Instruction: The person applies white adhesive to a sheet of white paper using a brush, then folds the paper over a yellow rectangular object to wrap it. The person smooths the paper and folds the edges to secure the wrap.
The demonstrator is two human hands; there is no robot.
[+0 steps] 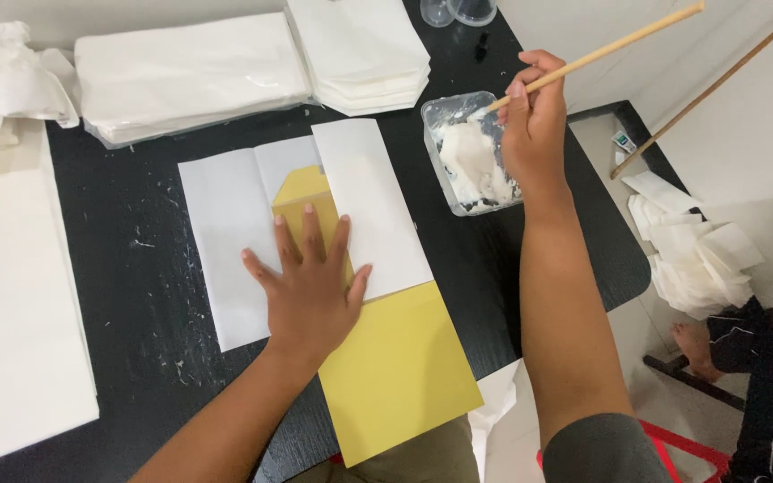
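In the middle of the frame the left hand lies flat, fingers spread wide, gripping nothing, pressing on a white sheet of paper and the yellow card tucked under its folded right flap. The yellow card sticks out toward the lower middle of the frame, past the edge of the black table, and a small yellow patch shows between the two white flaps above the fingertips.

In the upper right the right hand is closed around a thin wooden stick, pinched between thumb and fingers. The stick's lower end dips into a clear plastic tub holding white paste, which stands on the table just right of the folded paper.

Along the top of the frame lie two stacks of white paper bags, one wrapped in clear film. A large white sheet covers the left edge. At the far right, on the floor, sits a heap of folded white papers, with another person's foot just below it.
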